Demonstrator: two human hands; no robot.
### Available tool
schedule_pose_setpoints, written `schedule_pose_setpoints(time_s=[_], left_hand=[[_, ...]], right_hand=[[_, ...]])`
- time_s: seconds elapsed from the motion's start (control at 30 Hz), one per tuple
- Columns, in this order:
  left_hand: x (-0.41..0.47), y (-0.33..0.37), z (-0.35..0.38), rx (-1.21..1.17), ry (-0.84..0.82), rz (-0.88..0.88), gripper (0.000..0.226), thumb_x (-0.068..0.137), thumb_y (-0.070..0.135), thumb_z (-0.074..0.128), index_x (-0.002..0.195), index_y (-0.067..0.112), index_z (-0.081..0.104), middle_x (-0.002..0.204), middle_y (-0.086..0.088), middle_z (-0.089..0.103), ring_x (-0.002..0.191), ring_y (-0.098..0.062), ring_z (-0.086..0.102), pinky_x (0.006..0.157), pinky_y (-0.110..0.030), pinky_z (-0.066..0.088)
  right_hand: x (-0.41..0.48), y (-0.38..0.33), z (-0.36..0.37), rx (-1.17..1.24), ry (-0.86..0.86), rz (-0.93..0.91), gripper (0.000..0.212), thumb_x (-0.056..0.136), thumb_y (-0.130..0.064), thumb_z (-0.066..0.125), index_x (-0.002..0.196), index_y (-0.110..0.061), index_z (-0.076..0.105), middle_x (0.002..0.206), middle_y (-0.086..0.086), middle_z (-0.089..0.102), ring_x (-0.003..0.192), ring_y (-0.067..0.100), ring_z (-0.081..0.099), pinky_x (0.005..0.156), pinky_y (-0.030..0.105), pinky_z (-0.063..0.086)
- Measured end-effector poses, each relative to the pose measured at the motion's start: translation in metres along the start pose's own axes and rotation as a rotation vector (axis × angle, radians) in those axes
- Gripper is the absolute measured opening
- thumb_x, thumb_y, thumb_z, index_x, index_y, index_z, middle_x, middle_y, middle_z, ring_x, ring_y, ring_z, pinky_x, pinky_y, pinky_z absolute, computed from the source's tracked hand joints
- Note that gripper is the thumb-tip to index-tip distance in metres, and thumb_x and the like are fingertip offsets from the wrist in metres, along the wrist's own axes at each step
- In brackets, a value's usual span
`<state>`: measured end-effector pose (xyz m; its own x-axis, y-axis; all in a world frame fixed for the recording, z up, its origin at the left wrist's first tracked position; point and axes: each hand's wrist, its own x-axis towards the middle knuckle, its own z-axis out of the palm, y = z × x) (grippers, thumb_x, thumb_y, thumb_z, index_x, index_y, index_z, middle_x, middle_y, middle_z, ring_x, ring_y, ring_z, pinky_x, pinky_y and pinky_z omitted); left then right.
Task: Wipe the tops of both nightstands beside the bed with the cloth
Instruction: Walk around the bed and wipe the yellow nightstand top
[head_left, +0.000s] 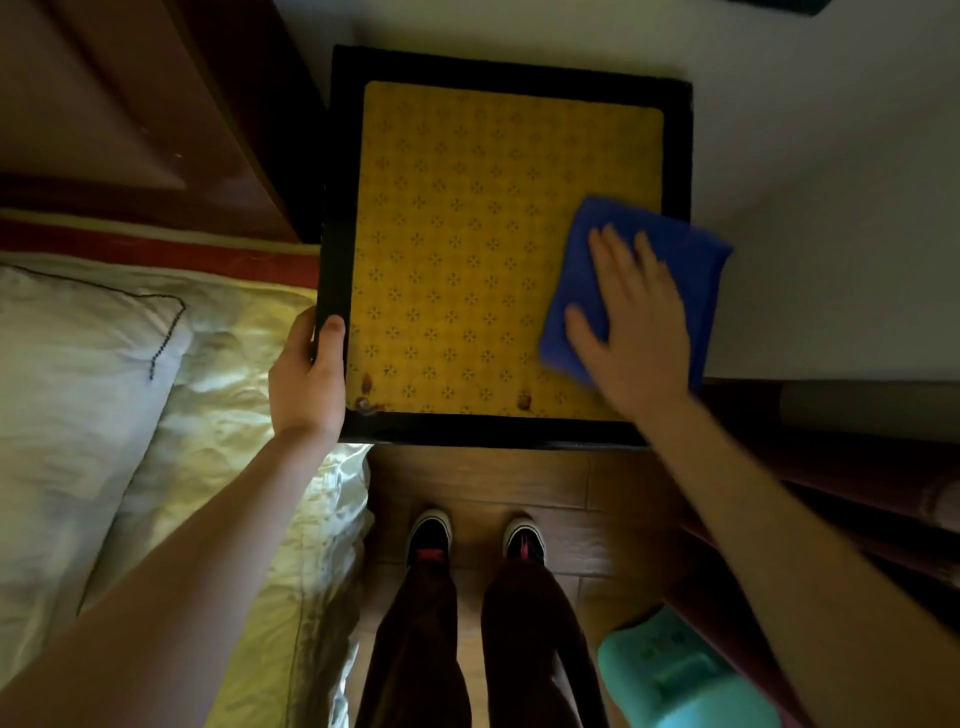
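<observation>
Midway through one nightstand (504, 426): right hand (636, 332) flat, fingers spread on the blue cloth (675, 249), left hand (306, 374) gripping its edge (brown spots remain; second nightstand unseen).

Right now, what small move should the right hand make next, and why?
Probably sweep the blue cloth leftward toward the near edge: the right hand presses it flat at the nightstand's right edge, and brown spots remain uncovered.
</observation>
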<state>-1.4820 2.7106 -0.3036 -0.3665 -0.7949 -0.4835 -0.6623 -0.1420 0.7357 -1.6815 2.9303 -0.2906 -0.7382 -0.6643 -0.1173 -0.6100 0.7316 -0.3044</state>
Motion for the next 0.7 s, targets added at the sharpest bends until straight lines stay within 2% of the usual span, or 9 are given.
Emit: schedule_pose_setpoints(time_s=[0.07,0.13,0.23,0.33,0.4,0.47,0.53,0.6,0.7], left_hand=[[0.001,-0.001,0.0,0.001,0.007,0.002,0.028,0.097,0.043,0.04,0.113,0.03,0.059,0.073,0.007,0.059,0.051,0.006,0.053,0.05,-0.016,0.042],[0.001,-0.002,0.0,0.004,0.009,0.016,0.029,0.097,0.043,0.04,0.113,0.029,0.059,0.072,0.006,0.059,0.05,0.004,0.052,0.044,-0.011,0.037],[-0.001,0.0,0.0,0.005,-0.003,0.028,0.029,0.098,0.043,0.038,0.114,0.028,0.058,0.072,0.006,0.056,0.057,-0.005,0.051,0.053,-0.023,0.04],[-0.004,0.001,-0.001,-0.005,-0.022,0.028,0.031,0.098,0.044,0.037,0.116,0.028,0.058,0.076,0.009,0.057,0.065,-0.009,0.052,0.059,-0.03,0.04],[-0.005,0.003,-0.003,-0.014,-0.052,0.022,0.035,0.098,0.045,0.037,0.12,0.027,0.057,0.082,0.013,0.059,0.072,-0.006,0.055,0.063,-0.028,0.042],[-0.005,0.004,-0.005,-0.012,-0.085,0.007,0.037,0.099,0.044,0.036,0.124,0.025,0.057,0.085,0.015,0.059,0.077,-0.007,0.056,0.066,-0.028,0.043],[-0.006,0.003,-0.007,0.003,-0.094,-0.009,0.039,0.1,0.043,0.035,0.128,0.024,0.055,0.092,0.009,0.061,0.086,-0.016,0.057,0.071,-0.031,0.04],[-0.009,0.001,-0.008,0.023,-0.087,-0.012,0.039,0.101,0.04,0.036,0.131,0.022,0.054,0.103,0.002,0.061,0.094,-0.021,0.055,0.078,-0.032,0.038],[-0.02,0.0,-0.009,0.076,-0.062,-0.001,0.036,0.101,0.03,0.039,0.131,0.017,0.053,0.103,-0.003,0.058,0.09,-0.024,0.053,0.075,-0.034,0.036]], right_hand=[[-0.058,-0.011,0.011,-0.026,-0.023,-0.018,0.068,0.096,-0.048,0.039,0.155,-0.02,0.021,0.162,-0.005,0.021,0.151,0.022,0.013,0.121,0.04,0.015],[-0.086,-0.017,0.021,-0.074,-0.029,-0.027,0.069,0.094,-0.049,0.041,0.154,-0.02,0.023,0.161,-0.005,0.022,0.151,0.021,0.013,0.122,0.04,0.012],[-0.085,-0.019,0.023,-0.103,-0.042,-0.023,0.07,0.092,-0.049,0.041,0.154,-0.021,0.023,0.161,-0.005,0.022,0.151,0.021,0.013,0.122,0.041,0.01],[-0.085,-0.017,0.012,0.047,-0.033,-0.048,0.064,0.096,-0.045,0.042,0.154,-0.022,0.026,0.161,-0.003,0.024,0.151,0.02,0.013,0.122,0.042,0.011],[-0.096,-0.015,0.004,0.127,0.104,0.111,0.061,0.096,-0.042,0.046,0.151,-0.019,0.033,0.158,0.004,0.032,0.147,0.025,0.024,0.12,0.045,0.019],[-0.108,-0.015,0.0,0.224,0.228,0.425,0.068,0.092,-0.044,0.052,0.15,-0.018,0.03,0.155,0.011,0.033,0.14,0.031,0.033,0.114,0.047,0.031],[-0.117,-0.018,0.002,0.489,0.215,0.665,0.078,0.088,-0.046,0.061,0.151,-0.018,0.025,0.152,0.013,0.034,0.133,0.029,0.04,0.109,0.046,0.039],[-0.12,-0.02,0.0,0.659,0.208,0.756,0.079,0.086,-0.041,0.067,0.15,-0.014,0.028,0.144,0.011,0.043,0.127,0.025,0.047,0.104,0.04,0.044],[-0.117,-0.019,-0.01,0.579,0.164,0.845,0.076,0.082,-0.042,0.072,0.14,-0.005,0.039,0.131,0.015,0.054,0.116,0.03,0.055,0.088,0.033,0.046]])
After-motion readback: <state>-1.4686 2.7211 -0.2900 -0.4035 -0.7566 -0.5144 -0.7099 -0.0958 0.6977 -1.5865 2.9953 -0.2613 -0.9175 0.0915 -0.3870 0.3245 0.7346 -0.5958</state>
